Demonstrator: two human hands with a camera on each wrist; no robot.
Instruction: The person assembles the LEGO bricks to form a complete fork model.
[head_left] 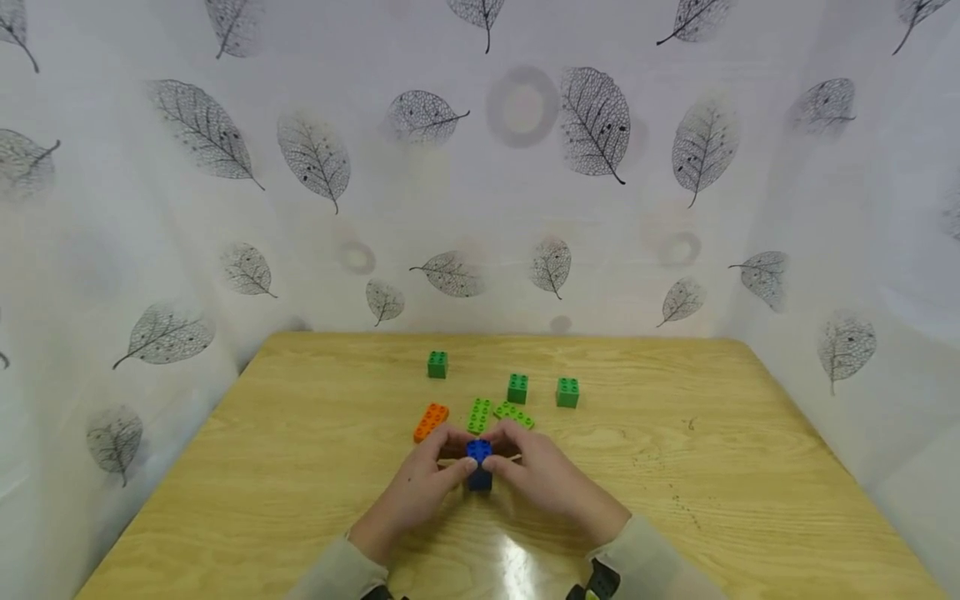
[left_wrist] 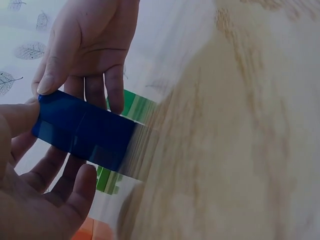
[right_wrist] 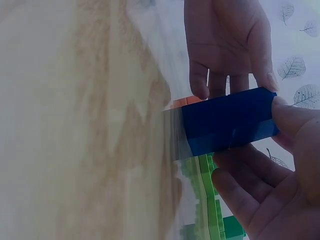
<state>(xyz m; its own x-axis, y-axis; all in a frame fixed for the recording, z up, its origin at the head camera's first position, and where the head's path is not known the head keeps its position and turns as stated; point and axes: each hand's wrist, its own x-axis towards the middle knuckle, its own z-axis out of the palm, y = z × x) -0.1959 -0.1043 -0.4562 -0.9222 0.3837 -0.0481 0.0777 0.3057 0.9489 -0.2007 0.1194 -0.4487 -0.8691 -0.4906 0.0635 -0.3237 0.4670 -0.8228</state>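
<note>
A stack of two blue toy bricks [head_left: 479,477] stands upright on the table, its studs facing up. A faint seam crosses the blue side [left_wrist: 82,125] in the left wrist view. My left hand [head_left: 420,482] holds the stack from the left, thumb at the top near edge. From the right, my right hand [head_left: 553,477] grips the same stack, its thumb opposite the other one. The remaining fingers of both hands reach around the far side, and the bricks partly hide them in the wrist views.
Just beyond the hands lie an orange brick [head_left: 431,422], a light green brick [head_left: 479,415] and another light green brick [head_left: 514,414]. Farther back are three dark green bricks, one at left [head_left: 437,364], one in the middle [head_left: 517,388] and one at right [head_left: 567,392]. A leaf-patterned curtain [head_left: 480,208] surrounds the wooden table [head_left: 300,475].
</note>
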